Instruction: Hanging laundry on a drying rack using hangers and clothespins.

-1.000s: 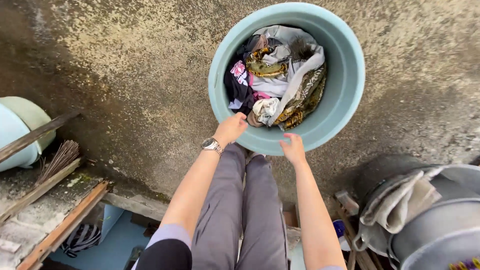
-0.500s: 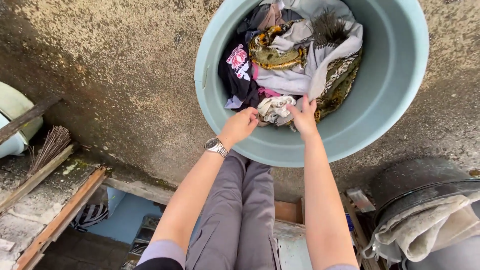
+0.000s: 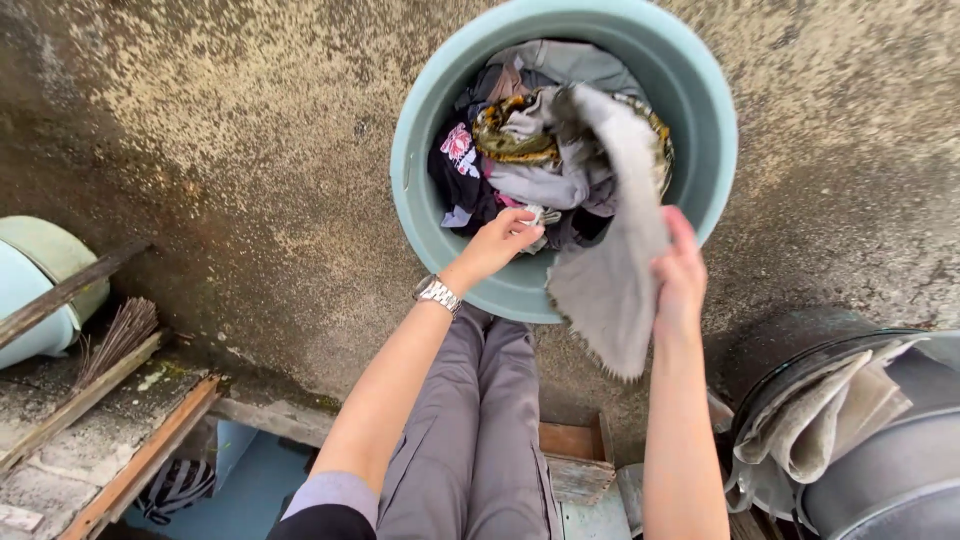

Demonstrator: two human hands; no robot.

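Both bare arms reached forward and away from the body, the legs in grey trousers showing between them. The left hand [image 3: 500, 240] stretched out with its forearm angled inward, a metal watch [image 3: 437, 294] on the wrist, the fingers curled downward and closed in a light grasp. The right hand [image 3: 678, 275] was raised higher, its forearm running almost straight up the view, the palm turned inward toward the left, the fingers pressed together and closed in a pinch.

Tub [image 3: 420, 130] top rim cut off, grey cloth [image 3: 615, 260] hiding laundry, metal pot [image 3: 890, 470] cropped
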